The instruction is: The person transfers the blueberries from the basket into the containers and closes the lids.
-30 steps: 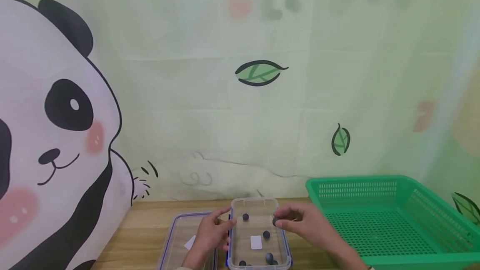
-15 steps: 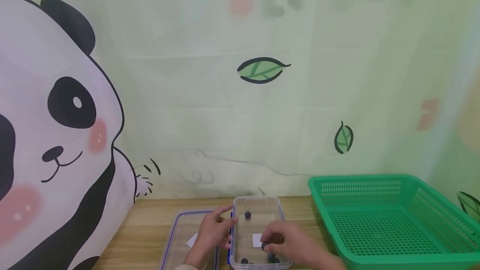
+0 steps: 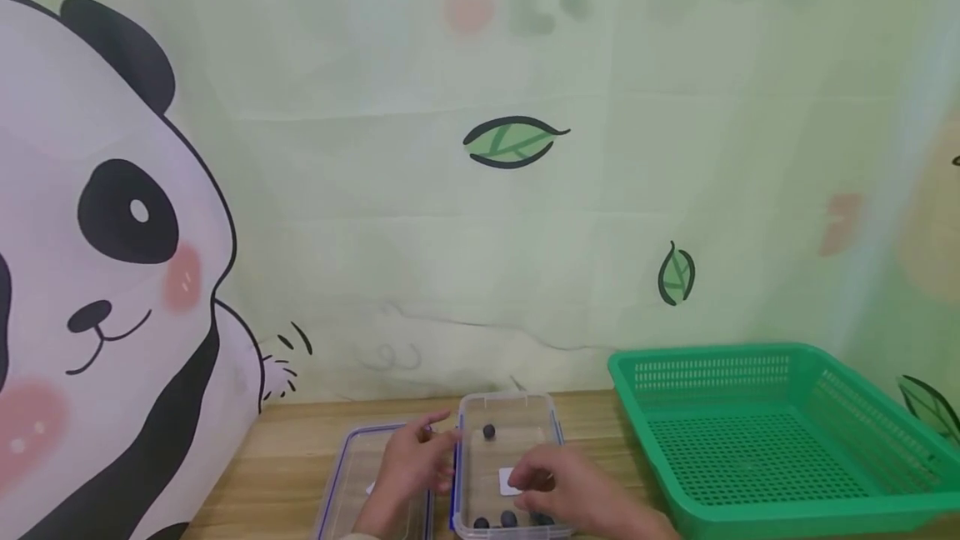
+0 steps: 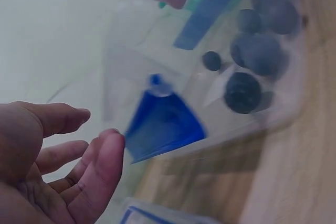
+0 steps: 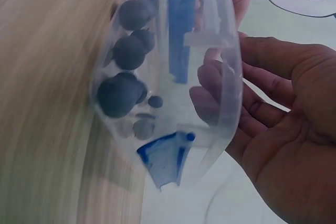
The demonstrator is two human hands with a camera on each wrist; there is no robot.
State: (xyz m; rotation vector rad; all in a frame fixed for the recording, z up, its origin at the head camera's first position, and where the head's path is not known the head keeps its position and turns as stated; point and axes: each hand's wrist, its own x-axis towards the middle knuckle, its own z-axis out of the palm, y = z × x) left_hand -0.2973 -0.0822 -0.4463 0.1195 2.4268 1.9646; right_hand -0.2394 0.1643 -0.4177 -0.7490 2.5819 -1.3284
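A clear plastic box (image 3: 480,473) with blue clips stands on the table, several blueberries (image 3: 509,518) in its near end and one blueberry (image 3: 489,432) alone near the far end. My left hand (image 3: 412,461) is beside the box's left side, fingers loosely bent; in the left wrist view a fingertip is right at a blue clip (image 4: 168,127). Over the box's right half, my right hand (image 3: 566,486) has bent, spread fingers with no berry showing between them. Through the wall, the right wrist view shows blueberries (image 5: 119,95) heaped low. A white label (image 3: 507,482) is partly hidden by the right hand.
A flat clear plastic piece with a blue seam (image 3: 348,473) lies left of the box. To the right stands a large green mesh basket (image 3: 795,515). Behind the wooden table (image 3: 277,448) hangs a pale green cloth (image 3: 420,257) printed with a panda.
My right hand, pinching a blueberry at the box's right edge, has moved down towards the near end and let it go. The left hand has drawn slightly away from the rim.
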